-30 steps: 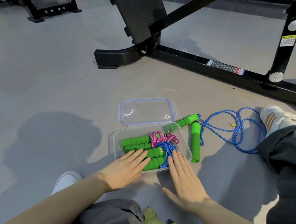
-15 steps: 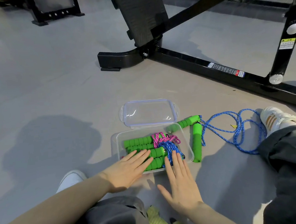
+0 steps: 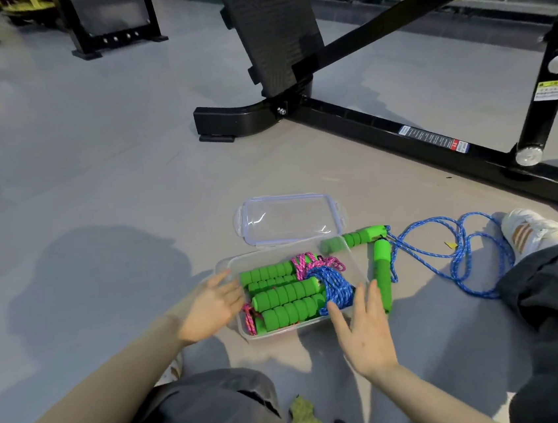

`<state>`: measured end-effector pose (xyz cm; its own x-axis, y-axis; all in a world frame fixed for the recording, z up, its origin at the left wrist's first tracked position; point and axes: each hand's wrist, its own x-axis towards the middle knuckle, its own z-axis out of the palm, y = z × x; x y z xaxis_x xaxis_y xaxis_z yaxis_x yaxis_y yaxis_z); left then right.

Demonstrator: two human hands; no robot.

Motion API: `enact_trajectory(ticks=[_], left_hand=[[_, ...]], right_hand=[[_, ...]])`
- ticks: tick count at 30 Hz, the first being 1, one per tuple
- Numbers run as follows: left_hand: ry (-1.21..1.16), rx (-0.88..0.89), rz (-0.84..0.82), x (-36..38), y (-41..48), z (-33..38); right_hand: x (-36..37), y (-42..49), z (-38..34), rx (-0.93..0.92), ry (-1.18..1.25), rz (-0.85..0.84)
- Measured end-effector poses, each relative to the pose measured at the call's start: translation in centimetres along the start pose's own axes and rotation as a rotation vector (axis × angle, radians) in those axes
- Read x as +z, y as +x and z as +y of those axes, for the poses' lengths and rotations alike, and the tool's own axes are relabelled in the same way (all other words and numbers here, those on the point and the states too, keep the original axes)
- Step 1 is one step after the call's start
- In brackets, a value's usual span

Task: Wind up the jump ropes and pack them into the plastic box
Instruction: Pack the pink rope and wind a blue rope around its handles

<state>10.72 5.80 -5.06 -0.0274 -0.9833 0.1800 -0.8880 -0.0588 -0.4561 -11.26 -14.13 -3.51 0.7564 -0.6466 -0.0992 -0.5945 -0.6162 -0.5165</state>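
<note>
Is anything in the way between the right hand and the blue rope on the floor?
Nothing visible. The right hand is open, and the green handle of the loose blue rope lies right beside it.

- your left hand point(image 3: 208, 305) is smeared at the 9 o'clock side of the plastic box point(image 3: 268, 252); you can't tell whether its fingers touch the wall.
- your right hand point(image 3: 363, 337) covers the box's 5 o'clock corner.
- the pink rope point(image 3: 302, 265) lies mostly buried under the packed handles point(image 3: 286, 295) and blue rope point(image 3: 335, 284).
- the sticker point(image 3: 433, 138) on the black frame point(image 3: 365, 126) at 1 o'clock is too small to read; the frame runs off the right edge.
</note>
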Motion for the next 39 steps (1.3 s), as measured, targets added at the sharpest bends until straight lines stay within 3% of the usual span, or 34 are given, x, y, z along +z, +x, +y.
enact_trajectory(ticks=[5, 8, 12, 17, 23, 26, 30, 33, 35, 39], left_hand=[[0.023, 0.125, 0.055, -3.1, 1.6, 1.9], [-0.022, 0.246, 0.061, -3.8, 3.1, 4.6], [-0.288, 0.088, 0.130, -3.8, 3.7, 4.2], [-0.067, -0.102, 0.090, -2.7, 2.6, 0.3], [0.088, 0.092, -0.067, -2.8, 2.3, 0.6], [0.025, 0.169, 0.061, -3.1, 2.4, 2.3], [-0.075, 0.214, 0.129, -3.1, 3.6, 4.6], [-0.021, 0.091, 0.101, -2.6, 4.3, 3.1], [0.053, -0.062, -0.015, -1.7, 4.0, 1.6], [0.035, -0.192, -0.202, -1.1, 4.0, 1.4]], right_hand=[[-2.4, 4.7, 1.0, -0.100, -0.316, -0.138], [-2.8, 5.4, 0.9, -0.110, -0.408, -0.110], [-1.5, 3.3, -0.5, 0.026, -0.180, -0.032], [-0.3, 2.3, -1.6, -0.002, -0.092, -0.092], [-2.3, 5.1, -1.0, -0.136, -0.098, -0.275], [-4.2, 7.1, -0.4, -0.266, -0.276, -0.369], [-4.9, 7.8, -0.3, -0.246, -0.504, -0.258], [-3.7, 6.1, -0.4, -0.107, -0.399, -0.120], [-2.3, 4.0, -0.7, -0.046, -0.289, -0.031], [-0.3, -0.2, -2.1, -0.112, -0.186, -0.108]])
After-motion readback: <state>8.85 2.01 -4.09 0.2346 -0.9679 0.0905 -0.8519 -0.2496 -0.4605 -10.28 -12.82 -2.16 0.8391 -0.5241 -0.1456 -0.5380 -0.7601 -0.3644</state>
